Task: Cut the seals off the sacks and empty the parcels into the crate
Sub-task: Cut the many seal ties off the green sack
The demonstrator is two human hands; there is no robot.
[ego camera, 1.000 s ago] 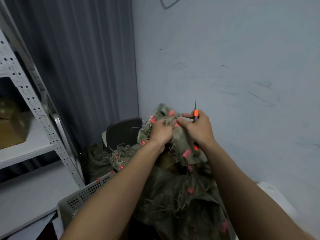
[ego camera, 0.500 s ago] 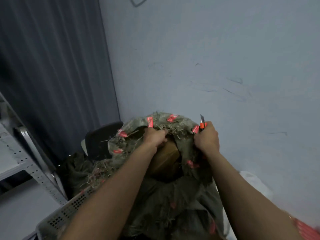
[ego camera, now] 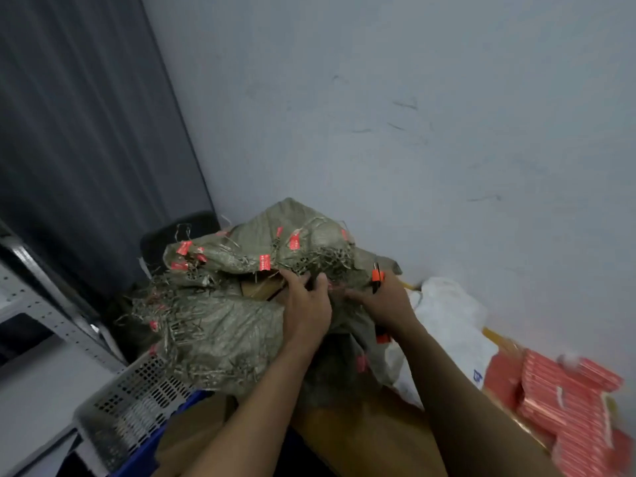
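A frayed green woven sack (ego camera: 227,325) with several red seal tags (ego camera: 264,262) lies bunched in front of me, its mouth pulled open over a brown cardboard parcel (ego camera: 261,287). My left hand (ego camera: 306,308) grips the sack's rim at the opening. My right hand (ego camera: 382,301) holds the rim next to it together with an orange utility knife (ego camera: 377,276), blade pointing up. A grey perforated crate (ego camera: 134,404) sits at the lower left, partly under the sack, with a blue crate edge (ego camera: 155,445) beside it.
A pale wall stands close behind the sack and a dark curtain hangs at left. A metal shelf upright (ego camera: 58,315) runs along the left edge. A white plastic bag (ego camera: 451,325) lies to the right, with stacked red boxes (ego camera: 568,404) at the lower right. A dark chair back (ego camera: 179,232) shows behind the sack.
The sack has come down and tipped towards the crate. Both hands moved closer together on its rim, and the view swung right, bringing the red boxes into sight.
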